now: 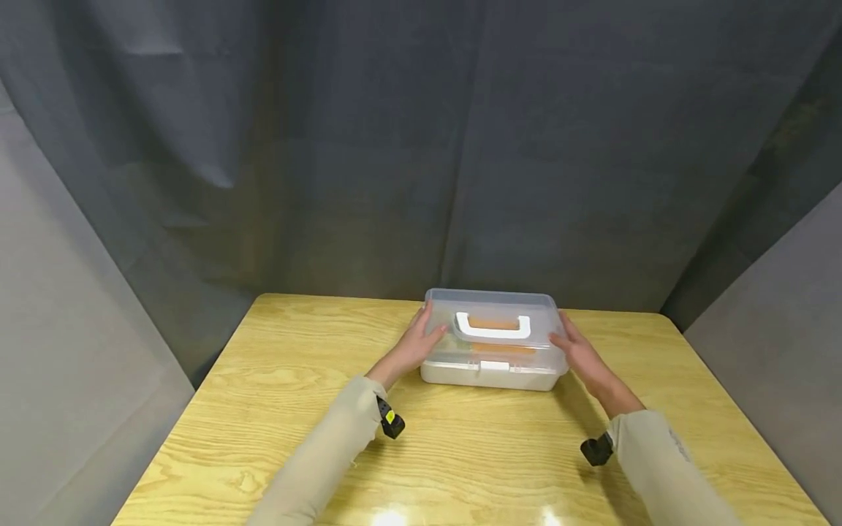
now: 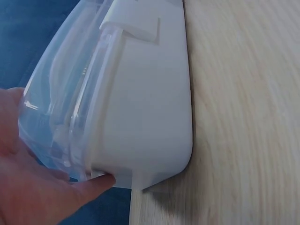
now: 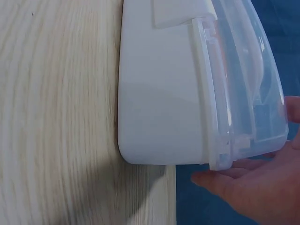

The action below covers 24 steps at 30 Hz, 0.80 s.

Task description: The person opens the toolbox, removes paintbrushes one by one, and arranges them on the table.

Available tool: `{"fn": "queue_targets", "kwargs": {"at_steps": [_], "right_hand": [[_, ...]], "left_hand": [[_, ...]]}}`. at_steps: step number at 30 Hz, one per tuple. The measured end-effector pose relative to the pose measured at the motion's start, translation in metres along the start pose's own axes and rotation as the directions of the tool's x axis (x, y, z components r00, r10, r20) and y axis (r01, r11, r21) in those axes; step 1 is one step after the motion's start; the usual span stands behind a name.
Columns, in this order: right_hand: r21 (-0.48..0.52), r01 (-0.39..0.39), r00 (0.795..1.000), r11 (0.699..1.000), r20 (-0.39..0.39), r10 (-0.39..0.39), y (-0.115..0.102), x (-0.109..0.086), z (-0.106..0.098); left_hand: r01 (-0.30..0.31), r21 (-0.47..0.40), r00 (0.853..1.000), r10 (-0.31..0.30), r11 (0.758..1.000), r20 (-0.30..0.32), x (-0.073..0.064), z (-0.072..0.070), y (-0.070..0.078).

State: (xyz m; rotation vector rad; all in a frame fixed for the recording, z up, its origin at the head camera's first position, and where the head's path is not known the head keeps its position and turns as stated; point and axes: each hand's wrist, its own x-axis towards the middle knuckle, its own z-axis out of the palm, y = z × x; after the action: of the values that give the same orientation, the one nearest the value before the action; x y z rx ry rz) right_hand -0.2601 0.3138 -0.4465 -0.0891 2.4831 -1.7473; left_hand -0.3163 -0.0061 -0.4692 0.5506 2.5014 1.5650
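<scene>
A storage box (image 1: 454,375) with a white base and a clear lid (image 1: 487,296) stands upright on the table, its lid down. A white handle (image 1: 493,333) lies on the lid, and a white latch (image 1: 495,365) sits at the front. Orange and greenish shapes show blurred through the plastic. My left hand (image 1: 411,343) grips the box's left end, thumb on the lid and fingers along the side. At the right end my right hand (image 1: 584,356) holds it likewise. Both wrist views show fingertips at the lid's rim, with the base resting on the wood.
The wooden table (image 1: 263,409) has its back edge just behind the box. A dark curtain (image 1: 368,161) hangs beyond that edge, and pale grey panels (image 1: 72,329) flank the table. Small black devices (image 1: 391,418) are worn at both wrists, over beige sleeves.
</scene>
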Motion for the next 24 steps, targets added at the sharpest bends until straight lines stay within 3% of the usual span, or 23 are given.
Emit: {"fn": "queue_targets", "kwargs": {"at_steps": [9, 16, 24], "right_hand": [[0.030, 0.017, 0.999, 0.999, 0.027, -0.017, -0.004, -0.012, 0.023], [-0.004, 0.038, 0.999, 0.999, 0.018, -0.038, -0.008, -0.023, 0.044], [-0.043, 0.012, 1.000, 0.999, 0.019, -0.011, -0.015, -0.035, 0.066]], "left_hand": [[-0.019, 0.018, 1.000, 0.019, 1.000, 0.007, -0.026, -0.017, -0.005], [-0.027, -0.001, 0.999, 0.027, 1.000, 0.025, -0.043, -0.034, -0.014], [-0.026, -0.023, 0.998, 0.028, 0.999, 0.048, -0.065, -0.050, -0.024]]}}
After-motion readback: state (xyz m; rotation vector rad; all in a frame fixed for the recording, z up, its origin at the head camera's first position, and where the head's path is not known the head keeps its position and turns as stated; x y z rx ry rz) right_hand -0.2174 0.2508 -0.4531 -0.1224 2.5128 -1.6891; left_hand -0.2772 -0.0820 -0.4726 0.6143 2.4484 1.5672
